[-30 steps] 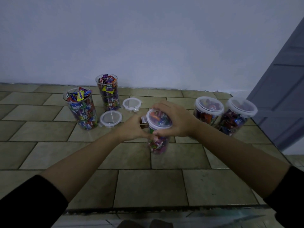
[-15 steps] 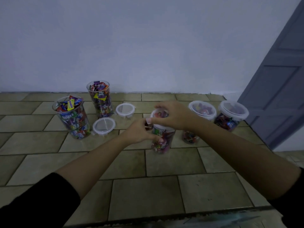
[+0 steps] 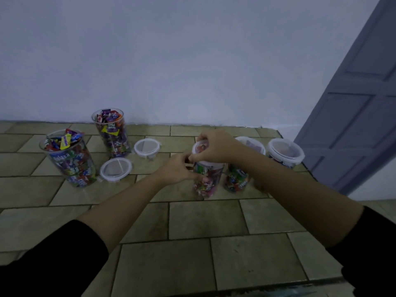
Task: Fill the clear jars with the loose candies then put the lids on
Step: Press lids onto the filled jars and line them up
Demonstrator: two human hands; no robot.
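Head view: the right hand [image 3: 216, 146] grips the lid [image 3: 200, 146] on the full jar [image 3: 211, 171], which stands on the tiles [image 3: 188, 219]. The left hand [image 3: 175, 171] pinches the lid's side. A hard push may tip the jar and spill candies [image 3: 203, 185]

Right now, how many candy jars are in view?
5. Unlidded at left: front-left jar, back-left jar. Centre: middle jar, held by the left hand, the right hand gripping its lid. Lidded at right: near-right jar, partly behind the right arm, and far-right jar. No others visible.
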